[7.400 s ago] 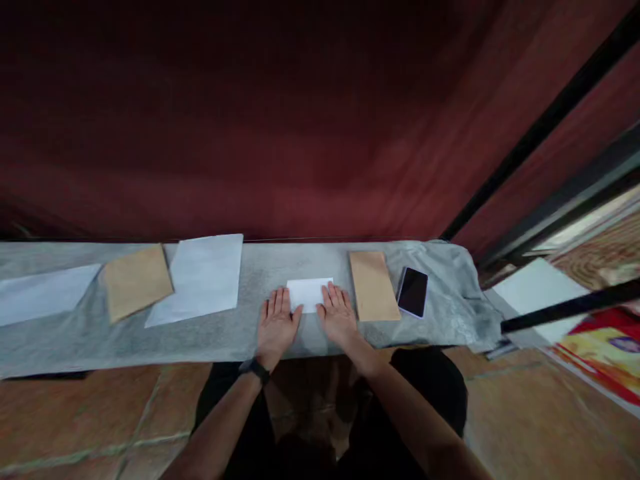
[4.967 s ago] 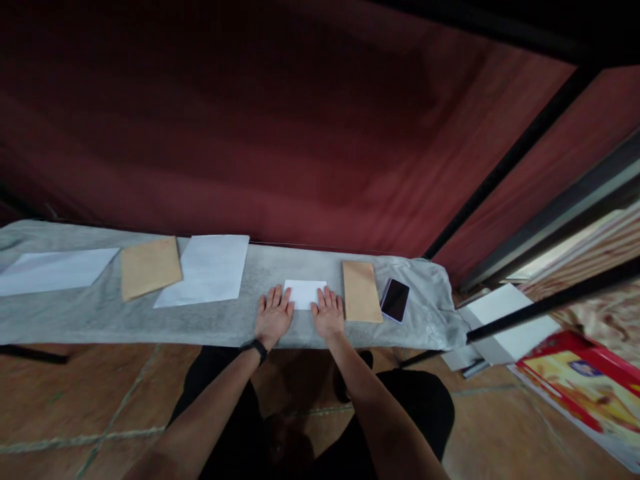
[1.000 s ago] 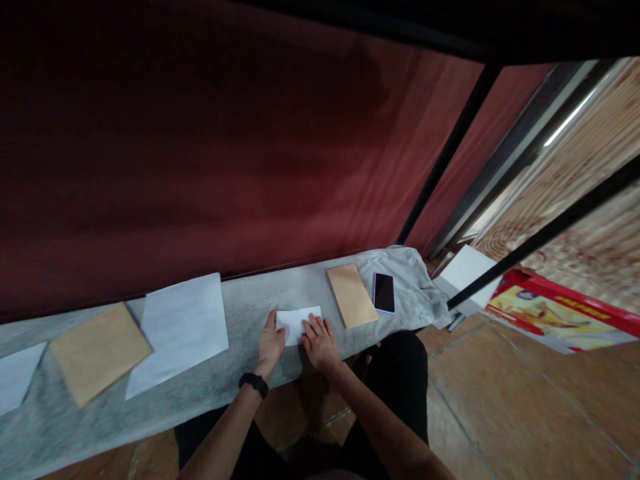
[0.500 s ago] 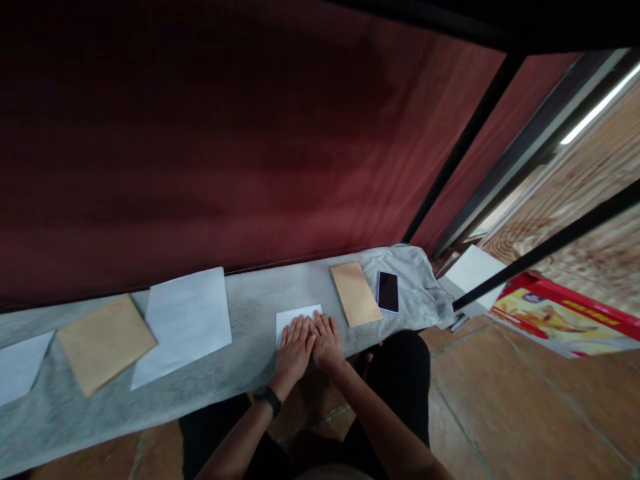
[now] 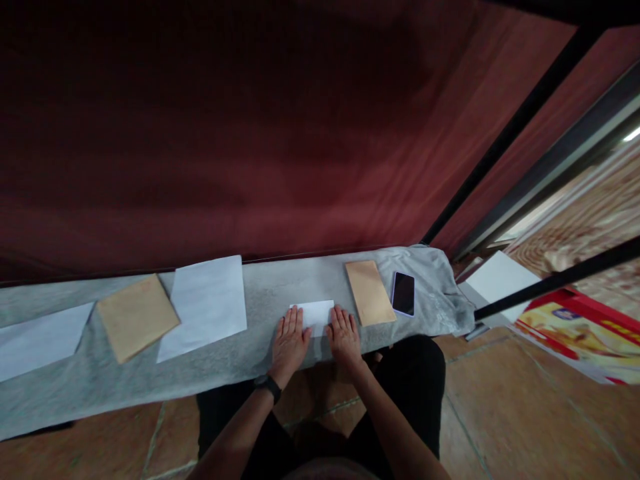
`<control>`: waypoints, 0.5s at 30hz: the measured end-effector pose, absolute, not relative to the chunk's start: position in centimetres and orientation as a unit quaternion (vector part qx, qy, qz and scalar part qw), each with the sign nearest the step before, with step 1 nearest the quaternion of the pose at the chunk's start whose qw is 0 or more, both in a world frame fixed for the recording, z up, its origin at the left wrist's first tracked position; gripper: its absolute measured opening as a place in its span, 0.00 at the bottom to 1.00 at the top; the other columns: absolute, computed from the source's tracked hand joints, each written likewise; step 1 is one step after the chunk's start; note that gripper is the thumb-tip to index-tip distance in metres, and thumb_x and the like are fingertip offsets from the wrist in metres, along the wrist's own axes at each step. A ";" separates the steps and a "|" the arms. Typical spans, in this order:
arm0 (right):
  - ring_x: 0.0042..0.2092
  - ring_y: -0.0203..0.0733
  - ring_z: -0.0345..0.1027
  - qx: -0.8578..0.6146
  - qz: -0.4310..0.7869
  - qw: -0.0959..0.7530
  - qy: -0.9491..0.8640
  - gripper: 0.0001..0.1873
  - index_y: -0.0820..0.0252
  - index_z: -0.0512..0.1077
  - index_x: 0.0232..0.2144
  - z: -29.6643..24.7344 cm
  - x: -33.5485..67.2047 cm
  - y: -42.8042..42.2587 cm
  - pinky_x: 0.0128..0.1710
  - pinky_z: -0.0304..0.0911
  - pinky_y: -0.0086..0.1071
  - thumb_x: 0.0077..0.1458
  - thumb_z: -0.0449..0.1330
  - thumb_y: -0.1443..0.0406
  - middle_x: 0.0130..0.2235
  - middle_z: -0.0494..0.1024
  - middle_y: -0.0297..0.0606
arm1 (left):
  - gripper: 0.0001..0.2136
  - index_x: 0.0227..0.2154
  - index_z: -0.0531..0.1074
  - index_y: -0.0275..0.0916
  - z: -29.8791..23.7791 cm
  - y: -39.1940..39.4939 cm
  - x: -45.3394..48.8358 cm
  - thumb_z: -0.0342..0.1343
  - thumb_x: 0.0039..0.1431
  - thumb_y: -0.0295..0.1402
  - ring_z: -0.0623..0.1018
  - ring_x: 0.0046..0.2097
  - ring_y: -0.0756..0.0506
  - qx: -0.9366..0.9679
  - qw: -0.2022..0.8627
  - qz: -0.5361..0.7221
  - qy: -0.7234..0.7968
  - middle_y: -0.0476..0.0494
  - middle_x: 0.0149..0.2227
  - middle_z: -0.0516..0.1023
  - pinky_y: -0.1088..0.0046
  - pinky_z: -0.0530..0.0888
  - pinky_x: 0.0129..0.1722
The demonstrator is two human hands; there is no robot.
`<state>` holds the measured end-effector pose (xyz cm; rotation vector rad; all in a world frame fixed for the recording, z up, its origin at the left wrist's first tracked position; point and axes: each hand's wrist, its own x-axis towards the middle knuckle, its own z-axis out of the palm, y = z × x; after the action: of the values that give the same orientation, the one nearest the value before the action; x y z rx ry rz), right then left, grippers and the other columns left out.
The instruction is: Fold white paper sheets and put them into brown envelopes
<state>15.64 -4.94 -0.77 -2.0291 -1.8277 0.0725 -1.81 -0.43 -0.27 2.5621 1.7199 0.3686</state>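
Note:
A small folded white paper (image 5: 316, 315) lies on the grey cloth (image 5: 260, 347) that covers a long low bench. My left hand (image 5: 289, 343) lies flat and open on the paper's left end, fingers stretched out, with a black watch on the wrist. My right hand (image 5: 344, 336) rests flat and open on the paper's right end. A brown envelope (image 5: 370, 291) sits just right of my right hand. A dark phone (image 5: 403, 293) lies beyond it.
To the left lie a white sheet (image 5: 205, 307), a second brown envelope (image 5: 137, 316) and another white sheet (image 5: 37, 340). A dark red curtain hangs behind the bench. At the right are a white board (image 5: 503, 280), a black bar (image 5: 555, 280) and a red printed box (image 5: 580, 333) on the tiled floor.
Half a second ago my hands lay side by side over the folded paper. Now they have slid apart to its two ends. The camera view has also shifted.

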 end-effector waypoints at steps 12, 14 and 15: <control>0.68 0.50 0.53 -0.650 0.018 0.175 -0.739 0.27 0.59 0.58 0.68 -0.4 15.6 -6.7 0.69 0.44 0.49 0.70 0.48 0.59 0.69 0.58 0.43 | 0.28 0.67 0.57 0.31 0.0 -0.7 -1.8 0.41 0.70 0.40 0.54 0.71 0.37 0.829 0.003 0.115 0.547 0.31 0.70 0.56 0.50 0.52 0.69; 0.69 0.49 0.53 -0.650 0.004 0.172 -0.740 0.27 0.59 0.57 0.68 -0.5 15.9 -7.2 0.69 0.43 0.49 0.71 0.48 0.59 0.69 0.58 0.43 | 0.27 0.67 0.57 0.31 0.4 -0.8 -1.1 0.41 0.70 0.40 0.54 0.72 0.37 0.841 0.003 0.122 0.528 0.31 0.70 0.56 0.49 0.51 0.69; 0.69 0.49 0.52 -0.647 -0.004 0.169 -0.743 0.27 0.59 0.57 0.68 -0.6 16.1 -7.3 0.70 0.43 0.49 0.70 0.48 0.59 0.69 0.58 0.43 | 0.27 0.67 0.58 0.32 0.6 -0.8 -0.6 0.40 0.71 0.40 0.54 0.72 0.37 0.854 0.008 0.126 0.505 0.32 0.70 0.56 0.50 0.51 0.70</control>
<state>16.07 -7.33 -0.57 -1.8406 -2.1127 -0.0108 -0.60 -0.80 0.60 2.6687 1.5784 0.3925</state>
